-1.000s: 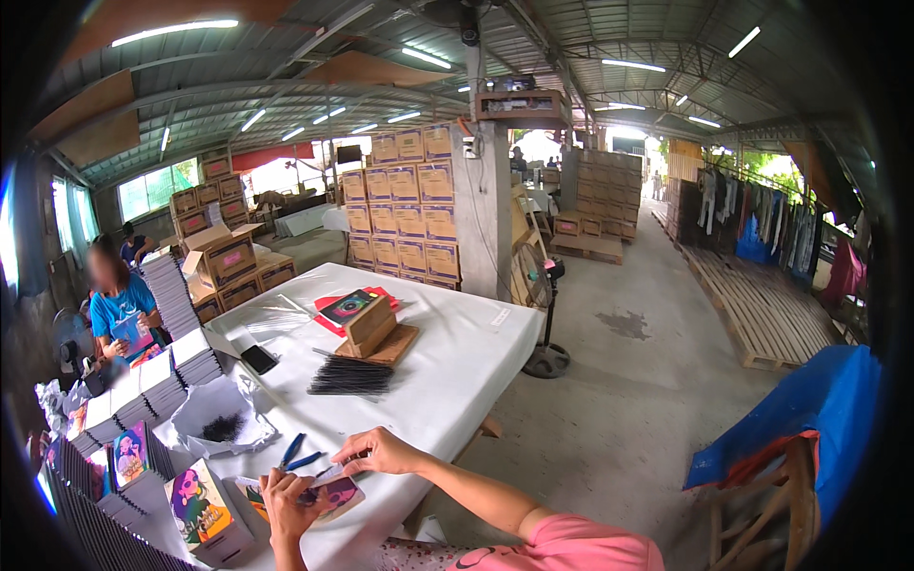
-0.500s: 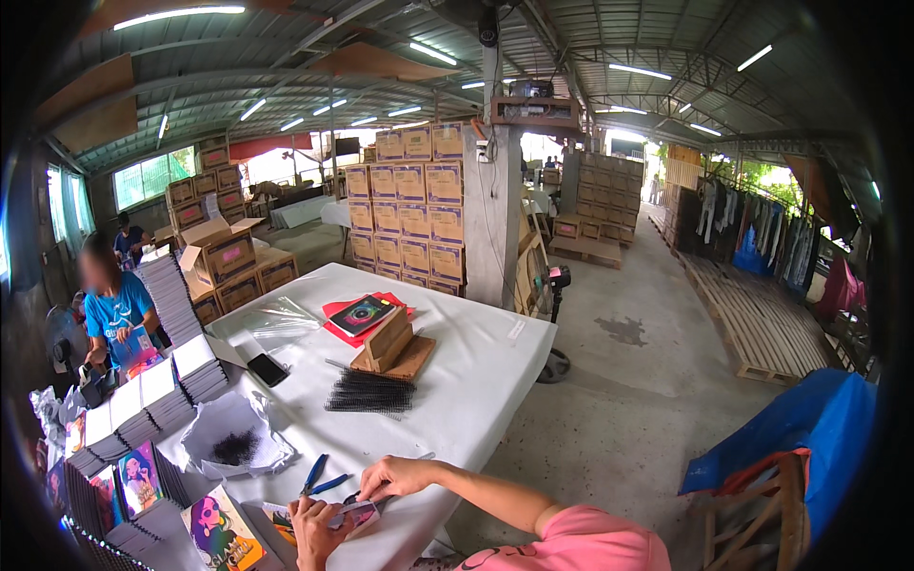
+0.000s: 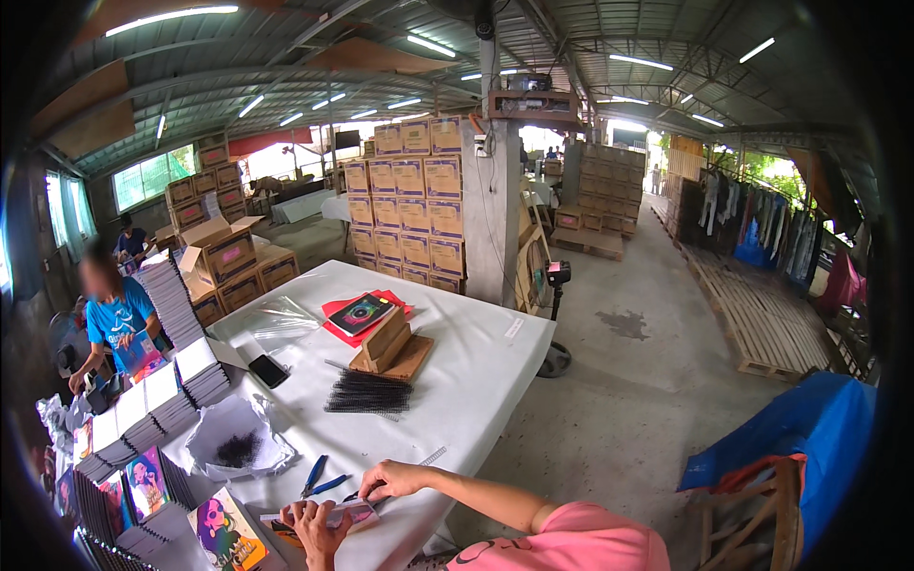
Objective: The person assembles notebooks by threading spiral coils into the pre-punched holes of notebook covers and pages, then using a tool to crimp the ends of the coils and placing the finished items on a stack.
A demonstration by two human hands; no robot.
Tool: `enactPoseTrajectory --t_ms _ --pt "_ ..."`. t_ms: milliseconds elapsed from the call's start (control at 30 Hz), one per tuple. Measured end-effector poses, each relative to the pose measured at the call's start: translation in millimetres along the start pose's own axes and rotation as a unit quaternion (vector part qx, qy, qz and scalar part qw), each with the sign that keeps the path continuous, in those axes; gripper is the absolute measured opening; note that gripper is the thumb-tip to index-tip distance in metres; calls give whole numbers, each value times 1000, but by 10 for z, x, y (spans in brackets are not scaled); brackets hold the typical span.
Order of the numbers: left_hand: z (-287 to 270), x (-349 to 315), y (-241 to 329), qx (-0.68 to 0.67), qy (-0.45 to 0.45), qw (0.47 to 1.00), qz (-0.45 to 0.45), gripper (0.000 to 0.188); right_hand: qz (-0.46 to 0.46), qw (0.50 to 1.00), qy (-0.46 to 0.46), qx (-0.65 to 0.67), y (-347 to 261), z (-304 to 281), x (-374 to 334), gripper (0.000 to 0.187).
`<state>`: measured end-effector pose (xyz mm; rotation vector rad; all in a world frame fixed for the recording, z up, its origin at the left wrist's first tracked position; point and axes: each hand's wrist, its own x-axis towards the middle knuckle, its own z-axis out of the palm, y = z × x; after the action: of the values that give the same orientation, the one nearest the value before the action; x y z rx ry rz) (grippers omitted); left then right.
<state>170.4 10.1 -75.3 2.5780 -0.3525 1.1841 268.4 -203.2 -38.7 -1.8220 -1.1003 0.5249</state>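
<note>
A small notebook with a colourful cover [image 3: 362, 519] lies at the table's near edge. My left hand [image 3: 314, 528] grips it, fingers curled over its upper edge. My right hand [image 3: 386, 481] is closed in a pinch at its far right corner, on a thin binding coil [image 3: 433, 456] whose loose end sticks out beyond my wrist. The fingertips partly hide the coil. Just left of my right hand lie pliers with blue handles [image 3: 328, 483]. To the left is another notebook, with a portrait of a figure in sunglasses [image 3: 227, 533].
A paper-lined container [image 3: 238, 443] holds small black bits. Behind lie black binding coils [image 3: 369, 391], a wooden jig [image 3: 392, 352], a phone [image 3: 268, 369] and a dark-covered notebook on red sheets [image 3: 362, 313]. Notebook stacks [image 3: 143, 419] line the left side, where a co-worker in blue [image 3: 119, 319] stands.
My right hand stays near the notebook's corner, and more of the coil shows beyond the wrist. My left fingers have spread slightly over the notebook. The co-worker's arm has moved outward.
</note>
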Motion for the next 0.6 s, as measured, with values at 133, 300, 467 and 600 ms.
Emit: enactPoseTrajectory --t_ms 133,300,467,600 --pt "46 16 64 16 36 999 -20 30 7 998 36 47 67 82 12 21" --pt "121 17 89 38 73 996 -27 34 -79 991 75 82 101 142 -26 19" --pt "88 29 136 42 70 996 -42 37 -54 993 104 33 2 149 3 21" --pt "74 40 103 56 67 996 -29 37 -56 988 140 30 42 192 -32 26"
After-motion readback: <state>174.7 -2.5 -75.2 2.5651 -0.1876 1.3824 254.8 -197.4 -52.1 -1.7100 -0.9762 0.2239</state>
